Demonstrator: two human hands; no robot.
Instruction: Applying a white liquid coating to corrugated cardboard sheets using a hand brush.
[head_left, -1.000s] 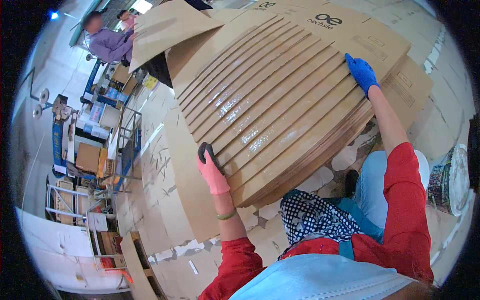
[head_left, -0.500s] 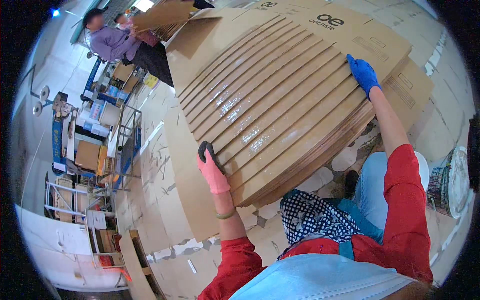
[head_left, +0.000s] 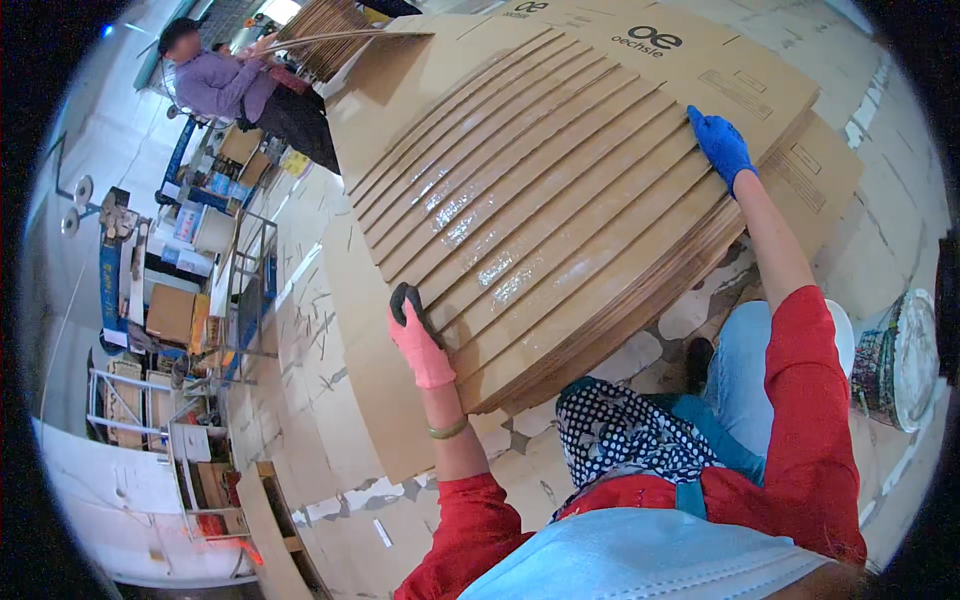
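A thick stack of brown cardboard sheets [head_left: 520,220] lies before me, its upper sheets fanned into overlapping steps. Wet, shiny streaks run across the exposed strips. My left hand [head_left: 418,340], in a pink glove with dark fingertips, grips the stepped sheets at their left edge, thumb and fingers closed on the board. At the right edge, my right hand [head_left: 721,147] in a blue glove holds the same sheets, its fingers along the ends of the steps. The undersides of both hands' grips are hidden.
A co-worker [head_left: 225,85] in a purple top handles a cardboard sheet [head_left: 370,38] at the far left, by another cardboard pile [head_left: 318,40]. A paint-smeared bucket [head_left: 895,362] stands to my right. Metal frames and a cart [head_left: 255,290] with boxes line the left.
Both my hands stay on the edges of the fanned sheets, with hardly any shift. The co-worker's cardboard sheet has tilted flatter and swung rightward over the far corner of the stack.
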